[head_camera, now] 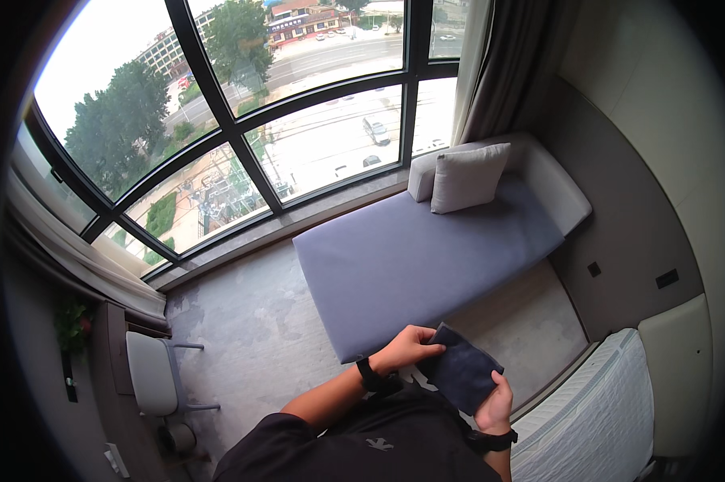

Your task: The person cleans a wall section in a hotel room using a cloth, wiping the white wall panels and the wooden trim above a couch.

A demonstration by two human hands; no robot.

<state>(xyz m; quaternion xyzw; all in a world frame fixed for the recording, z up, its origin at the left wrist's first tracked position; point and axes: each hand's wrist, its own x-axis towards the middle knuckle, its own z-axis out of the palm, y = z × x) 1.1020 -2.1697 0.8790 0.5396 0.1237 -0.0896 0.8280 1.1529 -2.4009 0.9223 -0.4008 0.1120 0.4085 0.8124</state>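
A folded dark navy cloth (462, 373) is held up in front of my body, between both hands. My left hand (407, 349) pinches its upper left corner, with the thumb on top. On the opposite side, my right hand (496, 403) grips the right edge, its thumb lying near the corner. The fingers behind the cloth are hidden. Just beyond my hands lies the near edge of a grey-blue chaise longue (410, 259). Each wrist wears a black band.
A light cushion (471, 178) leans at the chaise's far end. To the right is a bed's white quilted mattress (591, 416). A chair (152, 373) stands by a desk (112, 355) on the left, near a waste bin (177, 438). Large windows (236, 126) line the far side.
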